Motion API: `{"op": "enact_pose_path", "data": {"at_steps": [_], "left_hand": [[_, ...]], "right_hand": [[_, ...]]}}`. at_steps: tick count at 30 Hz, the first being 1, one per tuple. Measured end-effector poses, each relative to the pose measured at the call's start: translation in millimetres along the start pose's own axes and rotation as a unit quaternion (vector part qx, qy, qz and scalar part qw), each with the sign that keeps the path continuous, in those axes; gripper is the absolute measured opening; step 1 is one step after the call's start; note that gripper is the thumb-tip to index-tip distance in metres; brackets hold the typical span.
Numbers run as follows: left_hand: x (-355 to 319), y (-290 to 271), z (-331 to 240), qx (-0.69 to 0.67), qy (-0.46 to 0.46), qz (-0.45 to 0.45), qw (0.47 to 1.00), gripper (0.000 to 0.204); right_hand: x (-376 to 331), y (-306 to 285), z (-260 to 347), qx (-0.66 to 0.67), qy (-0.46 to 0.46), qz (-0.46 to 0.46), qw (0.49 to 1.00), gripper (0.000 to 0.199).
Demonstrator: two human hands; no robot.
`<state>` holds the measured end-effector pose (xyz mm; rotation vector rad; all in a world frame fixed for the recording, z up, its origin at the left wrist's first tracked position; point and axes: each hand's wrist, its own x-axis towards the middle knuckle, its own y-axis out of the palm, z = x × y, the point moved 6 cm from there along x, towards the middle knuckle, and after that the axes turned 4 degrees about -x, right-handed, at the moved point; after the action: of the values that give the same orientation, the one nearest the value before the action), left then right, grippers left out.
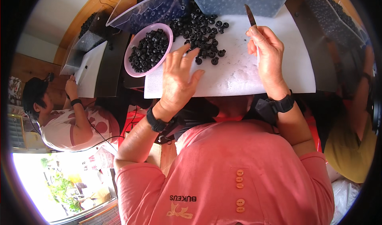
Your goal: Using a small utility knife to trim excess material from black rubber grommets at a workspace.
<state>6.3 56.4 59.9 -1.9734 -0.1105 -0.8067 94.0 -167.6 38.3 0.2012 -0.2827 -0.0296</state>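
A knife (250, 15) with a dark-tipped, narrow blade points away from me, and my right hand (269, 54) is closed around its handle. My left hand (177, 80) has its fingers spread and seems to hold nothing. Its fingertips reach toward the near edge of a pile of small black ring-like parts (205, 38), possibly rubber; whether they touch is hard to tell. The pile lies on a white sheet (238, 80). To the left of that hand, a pink bowl (170, 42) is filled with similar black parts.
Behind the pile stand a clear plastic bin (238, 2) and another clear bin (148, 18) with black parts inside. A person (75, 121) works at a separate white sheet (90, 72) on the left. Another person's arm (363, 86) shows at the right, near a further bin (336, 16).
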Motion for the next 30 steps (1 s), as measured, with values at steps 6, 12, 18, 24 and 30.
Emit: {"op": "enact_pose_path", "data": {"at_steps": [6,12,18,24,30], "left_hand": [[-25.9,-5.8,16.4,-0.053,-0.061,-0.061,0.995,0.024],[0.5,12.2,4.4,-0.023,-0.053,-0.07,0.996,0.02],[1.0,19.5,17.5,-0.044,-0.082,-0.03,0.995,0.018],[-0.5,1.5,23.8,-0.113,-0.099,0.004,0.989,0.024],[14.5,2.5,16.5,-0.081,0.028,0.078,0.993,0.027]], "right_hand": [[-2.2,9.1,-0.8,-0.054,-0.018,0.052,0.997,0.024],[-5.2,18.5,1.6,-0.114,-0.031,0.087,0.989,0.026],[-6.0,19.6,-0.9,-0.135,-0.07,0.109,0.982,0.027],[-7.0,19.6,1.5,-0.141,-0.09,0.111,0.98,0.027],[-7.1,20.0,0.7,-0.158,-0.087,0.114,0.977,0.027]]}}
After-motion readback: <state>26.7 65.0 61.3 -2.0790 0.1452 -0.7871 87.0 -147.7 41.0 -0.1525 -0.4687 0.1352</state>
